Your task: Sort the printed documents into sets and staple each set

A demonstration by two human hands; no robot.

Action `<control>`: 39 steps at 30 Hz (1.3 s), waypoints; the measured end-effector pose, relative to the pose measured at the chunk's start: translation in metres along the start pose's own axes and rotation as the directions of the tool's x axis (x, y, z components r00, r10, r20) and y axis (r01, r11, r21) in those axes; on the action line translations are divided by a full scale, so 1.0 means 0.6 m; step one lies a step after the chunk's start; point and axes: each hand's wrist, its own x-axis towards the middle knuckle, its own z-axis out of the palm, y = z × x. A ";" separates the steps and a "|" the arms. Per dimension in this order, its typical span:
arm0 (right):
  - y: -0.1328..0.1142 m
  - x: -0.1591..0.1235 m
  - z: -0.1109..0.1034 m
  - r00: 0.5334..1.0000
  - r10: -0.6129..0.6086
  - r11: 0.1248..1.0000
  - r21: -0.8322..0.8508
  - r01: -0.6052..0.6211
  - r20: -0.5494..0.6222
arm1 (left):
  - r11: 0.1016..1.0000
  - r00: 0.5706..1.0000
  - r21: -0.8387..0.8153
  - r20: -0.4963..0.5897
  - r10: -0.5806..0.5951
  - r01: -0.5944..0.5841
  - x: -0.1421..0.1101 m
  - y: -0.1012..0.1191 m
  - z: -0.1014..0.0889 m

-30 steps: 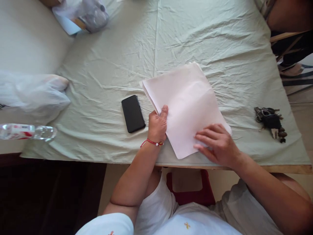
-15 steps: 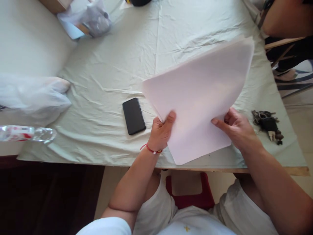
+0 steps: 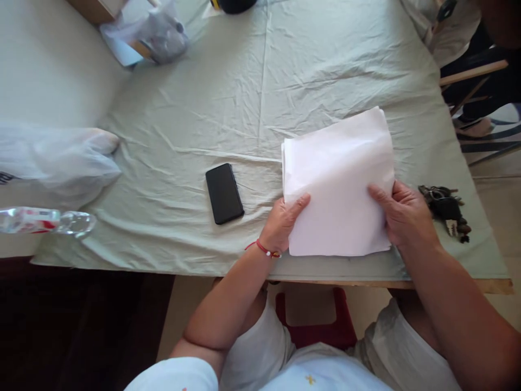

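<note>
A stack of white paper sheets [image 3: 340,184] is held near the front edge of the cloth-covered table. My left hand [image 3: 283,220] grips its left side, thumb on top and fingers hidden beneath. At the right side, my right hand [image 3: 407,212] clasps the stack the same way. The sheet edges at the upper left are slightly out of line. A black smartphone [image 3: 224,194] lies to the left of my left hand. Just right of my right hand rests a bunch of keys [image 3: 446,210].
A pale green cloth [image 3: 183,119] covers the table. On the left are a white plastic bag [image 3: 57,163] and a clear bottle [image 3: 44,221]. Farther back sit a clear bag [image 3: 158,38] and a cardboard box [image 3: 95,8]. Part of another person [image 3: 484,54] shows at the right.
The paper stack has come down and toward me, and its far edge no longer fans up. My left hand has moved slightly right. The other person's arm has shifted at upper right.
</note>
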 end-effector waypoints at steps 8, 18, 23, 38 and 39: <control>-0.002 0.003 -0.004 1.000 -0.019 0.998 -0.057 0.018 -0.011 | 0.996 0.998 0.063 0.020 0.062 -0.063 0.009 -0.010 -0.008; 0.012 0.000 -0.012 0.999 -0.027 0.988 -0.153 0.023 -0.024 | 0.960 0.983 0.220 -0.012 0.183 -0.176 0.017 -0.025 -0.015; 0.009 -0.012 -0.036 0.993 0.108 0.977 -0.190 -0.098 0.043 | 0.961 0.982 0.205 -0.007 0.190 -0.185 0.022 -0.012 -0.032; -0.004 -0.020 -0.064 0.967 0.185 0.873 -0.482 -0.078 0.178 | 0.886 0.910 0.261 -0.057 0.412 -0.384 0.038 -0.039 -0.014; -0.004 -0.016 -0.061 0.972 0.185 0.893 -0.438 -0.105 0.145 | 0.881 0.909 0.274 -0.051 0.414 -0.386 0.036 -0.040 -0.013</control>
